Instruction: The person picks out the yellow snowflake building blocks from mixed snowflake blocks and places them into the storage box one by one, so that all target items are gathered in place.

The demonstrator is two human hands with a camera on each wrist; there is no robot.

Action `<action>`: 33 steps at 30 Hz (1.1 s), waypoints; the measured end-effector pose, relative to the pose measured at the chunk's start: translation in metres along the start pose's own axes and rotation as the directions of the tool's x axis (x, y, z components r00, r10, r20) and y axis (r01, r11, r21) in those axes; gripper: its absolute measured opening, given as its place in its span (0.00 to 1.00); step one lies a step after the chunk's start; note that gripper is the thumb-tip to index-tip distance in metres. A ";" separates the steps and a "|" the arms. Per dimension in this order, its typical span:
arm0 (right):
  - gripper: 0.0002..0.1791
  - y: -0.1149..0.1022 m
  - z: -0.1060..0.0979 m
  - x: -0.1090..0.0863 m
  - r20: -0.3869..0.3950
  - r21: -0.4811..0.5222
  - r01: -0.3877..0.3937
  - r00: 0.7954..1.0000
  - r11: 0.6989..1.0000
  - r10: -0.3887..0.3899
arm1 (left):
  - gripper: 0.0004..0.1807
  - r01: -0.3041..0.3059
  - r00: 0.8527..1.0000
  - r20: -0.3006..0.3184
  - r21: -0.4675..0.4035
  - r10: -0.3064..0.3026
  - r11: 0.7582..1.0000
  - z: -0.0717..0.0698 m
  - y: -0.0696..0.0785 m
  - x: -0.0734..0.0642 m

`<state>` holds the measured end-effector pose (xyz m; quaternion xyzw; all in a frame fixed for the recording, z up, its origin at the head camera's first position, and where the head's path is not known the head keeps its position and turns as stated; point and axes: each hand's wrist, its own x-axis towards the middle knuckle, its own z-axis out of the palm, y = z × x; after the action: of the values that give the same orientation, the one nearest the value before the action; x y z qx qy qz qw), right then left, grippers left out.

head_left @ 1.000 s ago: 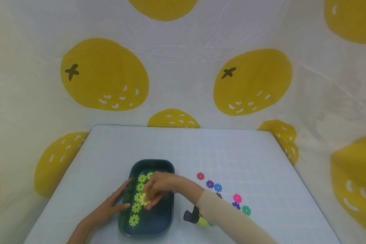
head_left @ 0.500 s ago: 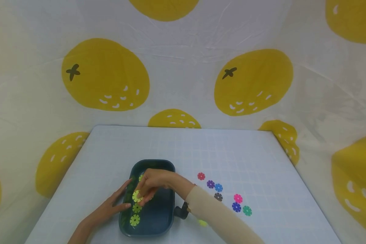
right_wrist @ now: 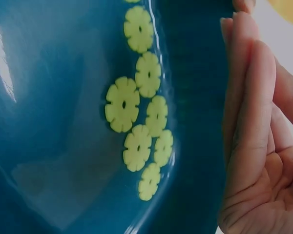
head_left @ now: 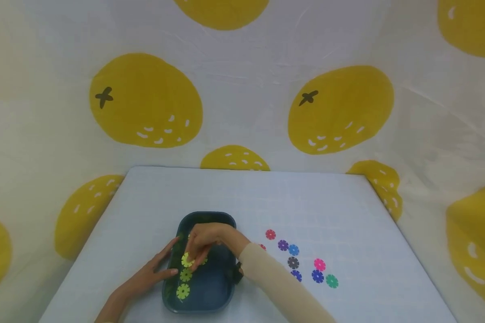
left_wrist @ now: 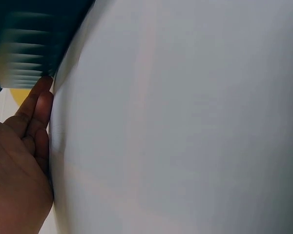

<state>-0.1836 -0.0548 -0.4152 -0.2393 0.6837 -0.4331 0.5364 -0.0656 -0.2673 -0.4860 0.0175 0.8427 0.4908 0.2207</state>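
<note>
A dark teal tray [head_left: 216, 307] holds several yellow-green flower-shaped discs, lined up mostly along its left wall. My right hand [head_left: 204, 240] reaches into it from the right with fingers bent down, pinching a yellow-green disc [head_left: 187, 260] over that row. Several flat discs [right_wrist: 138, 29] show in the right wrist view, beside the fingers [right_wrist: 254, 117]; the pinched disc is outside that view or hidden. My left hand [head_left: 151, 273] rests at the tray's left side, thumb by the rim and fingers extended. In the left wrist view its fingertips [left_wrist: 45, 84] meet the tray's ribbed outer wall [left_wrist: 27, 48].
Right of the tray lie scattered flower discs: red [head_left: 270, 234], purple [head_left: 283, 245], dark grey [head_left: 293, 262], pink [head_left: 319, 264], green [head_left: 332, 281] and several blue. A dark device [head_left: 235, 272] sits at my right wrist. A fruit-patterned curtain [head_left: 242, 89] hangs behind the white table [head_left: 165, 188].
My right hand has moved left across the tray with the disc, to the row at the left wall, and barely shifted since. The left hand keeps its place. The head view has turned slightly.
</note>
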 end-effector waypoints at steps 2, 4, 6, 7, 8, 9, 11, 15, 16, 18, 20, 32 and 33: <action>0.08 0.000 -0.003 0.002 0.007 -0.011 -0.015 1.000 1.000 0.015 | 0.47 -0.004 1.000 -0.003 0.002 0.004 1.000 0.000 0.001 0.000; 0.07 0.001 -0.004 0.004 0.016 -0.023 -0.024 1.000 0.999 0.025 | 0.47 -0.014 1.000 -0.005 0.003 0.014 1.000 0.000 0.001 0.000; 0.06 0.002 -0.005 0.007 0.025 -0.050 -0.030 0.999 0.998 0.031 | 0.47 -0.020 1.000 -0.006 0.007 0.020 1.000 0.000 0.001 -0.001; 0.06 0.003 -0.005 0.008 0.030 -0.067 -0.034 0.999 0.997 0.036 | 0.47 -0.023 1.000 -0.008 0.012 0.023 1.000 0.001 0.000 -0.001; 0.06 0.004 -0.005 0.009 0.034 -0.087 -0.039 0.999 0.995 0.042 | 0.47 -0.021 1.000 -0.009 0.015 0.022 1.000 0.001 0.000 -0.001; 0.06 0.005 -0.005 0.010 0.031 -0.121 -0.044 0.998 0.992 0.048 | 0.47 -0.023 1.000 -0.010 0.014 0.023 1.000 0.001 -0.001 -0.001; 0.05 0.007 -0.005 0.012 0.020 -0.191 -0.062 0.998 0.980 0.067 | 0.47 -0.023 1.000 -0.010 0.009 0.023 1.000 0.001 -0.002 0.000; 0.04 0.011 -0.004 0.016 -0.013 -0.386 -0.092 0.996 0.918 0.094 | 0.46 -0.057 0.998 -0.004 -0.009 0.057 0.998 0.002 -0.006 0.001; 0.04 0.011 -0.003 0.017 -0.025 -0.428 -0.103 0.994 0.898 0.102 | 0.46 -0.064 0.998 -0.003 -0.012 0.064 0.998 0.002 -0.007 0.002; 0.05 0.011 0.000 0.019 -0.053 -0.528 -0.125 0.992 0.840 0.114 | 0.45 -0.081 0.997 -0.004 -0.012 0.081 0.997 0.001 -0.008 0.001; 0.08 0.011 0.003 0.021 -0.090 -0.617 -0.157 0.988 0.771 0.129 | 0.45 -0.089 0.996 -0.008 -0.014 0.089 0.996 0.001 -0.009 0.002; 0.11 0.013 0.023 0.026 -0.226 -0.547 -0.379 0.926 0.746 0.304 | 0.46 -0.043 0.999 -0.013 -0.001 0.043 0.999 0.002 -0.006 0.002; 0.11 0.012 0.022 0.026 -0.231 -0.544 -0.382 0.924 0.747 0.304 | 0.46 -0.038 0.999 -0.015 0.001 0.038 0.999 0.003 -0.006 0.002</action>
<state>-0.1690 -0.0765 -0.4401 -0.2330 0.8476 -0.1125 0.4632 -0.0650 -0.2680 -0.4928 0.0301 0.8440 0.4947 0.2049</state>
